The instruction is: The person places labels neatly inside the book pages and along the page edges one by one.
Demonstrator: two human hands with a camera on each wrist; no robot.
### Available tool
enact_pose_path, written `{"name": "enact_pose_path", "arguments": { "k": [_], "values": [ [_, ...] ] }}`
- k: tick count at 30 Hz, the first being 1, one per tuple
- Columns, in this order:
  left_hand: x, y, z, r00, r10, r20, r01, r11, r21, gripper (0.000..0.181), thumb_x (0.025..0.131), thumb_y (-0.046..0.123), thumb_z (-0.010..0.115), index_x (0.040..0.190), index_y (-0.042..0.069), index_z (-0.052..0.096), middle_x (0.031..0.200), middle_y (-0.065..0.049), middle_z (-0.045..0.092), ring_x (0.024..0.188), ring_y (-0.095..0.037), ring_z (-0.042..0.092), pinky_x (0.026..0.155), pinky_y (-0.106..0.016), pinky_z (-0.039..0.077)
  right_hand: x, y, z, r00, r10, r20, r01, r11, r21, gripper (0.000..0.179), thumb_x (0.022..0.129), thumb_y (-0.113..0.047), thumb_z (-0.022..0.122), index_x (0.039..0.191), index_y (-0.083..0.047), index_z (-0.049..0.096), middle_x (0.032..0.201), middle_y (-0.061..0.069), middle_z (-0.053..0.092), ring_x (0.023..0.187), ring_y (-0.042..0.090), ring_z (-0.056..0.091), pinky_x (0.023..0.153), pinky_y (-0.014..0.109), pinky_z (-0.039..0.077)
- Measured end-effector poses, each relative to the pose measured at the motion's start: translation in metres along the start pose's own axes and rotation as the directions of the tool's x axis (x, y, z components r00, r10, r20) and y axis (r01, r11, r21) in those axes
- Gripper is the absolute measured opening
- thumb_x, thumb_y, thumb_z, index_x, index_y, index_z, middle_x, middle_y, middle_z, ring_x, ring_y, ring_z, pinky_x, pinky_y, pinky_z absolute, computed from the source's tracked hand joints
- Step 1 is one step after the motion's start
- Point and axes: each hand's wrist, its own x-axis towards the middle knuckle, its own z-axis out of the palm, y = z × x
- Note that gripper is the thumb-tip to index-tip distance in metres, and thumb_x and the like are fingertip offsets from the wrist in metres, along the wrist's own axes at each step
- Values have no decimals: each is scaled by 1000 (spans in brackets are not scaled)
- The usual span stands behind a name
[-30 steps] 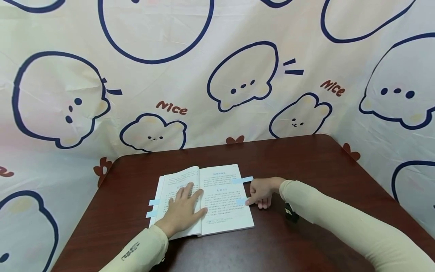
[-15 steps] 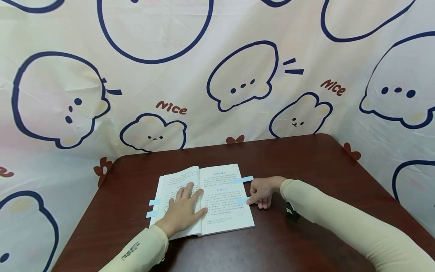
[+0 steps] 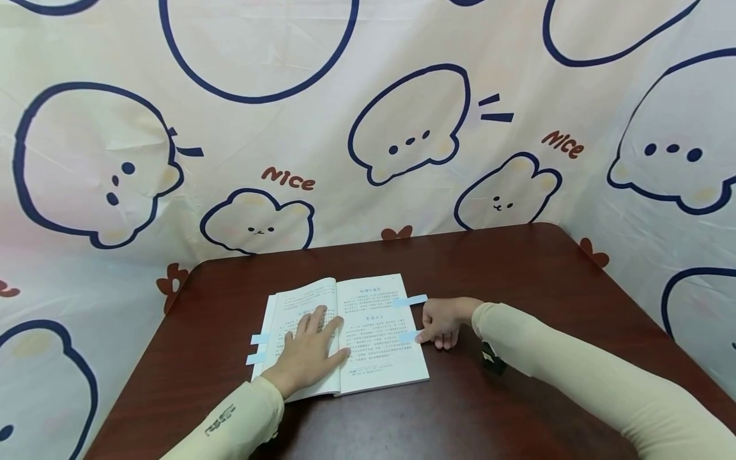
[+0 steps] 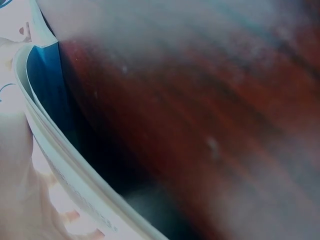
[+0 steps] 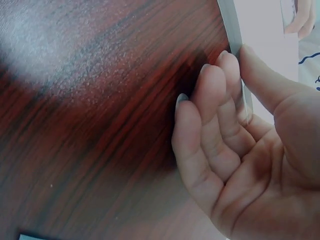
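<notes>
An open book with printed pages lies on the dark wooden table. Across its left page my left hand rests with spread fingers, the thumb reaching past the spine onto the right page. At the right page's outer edge, my right hand pinches the lower pale blue sticky tab; the thumb is on top and the other fingers curl beside the edge. Just above, another blue tab sticks out past the page. In the left wrist view, the book's bottom edge curves beside the hand, with blue showing underneath.
Two more blue tabs project from the book's left edge. Brown tabletop surrounds the book. A cloth backdrop with cartoon outlines hangs behind and at both sides of the table.
The head view has shifted slightly, so the scene sits a little higher. Both hands keep their places on the book and tab.
</notes>
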Motion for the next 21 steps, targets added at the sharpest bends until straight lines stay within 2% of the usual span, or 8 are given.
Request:
{"name": "enact_pose_path", "arguments": {
  "k": [6, 21],
  "values": [
    [0, 0, -1, 1000, 1, 1, -1, 1000, 9, 64, 95, 53, 61, 149, 20, 50, 164, -19, 29, 147, -48, 31, 102, -81, 31, -2, -3, 0, 1000, 11, -17, -11, 1000, -16, 44, 95, -32, 72, 60, -7, 63, 56, 0, 62, 49, 10, 60, 59, 30, 60],
    [-1, 1, -1, 1000, -11, 11, 11, 1000, 7, 65, 95, 53, 61, 149, 20, 50, 164, -18, 28, 147, -48, 31, 102, -82, 30, -1, 7, 6, 996, -57, -64, 60, 997, 44, 45, 93, -29, 74, 55, -10, 59, 51, -2, 59, 44, 8, 56, 53, 28, 58]
  ]
}}
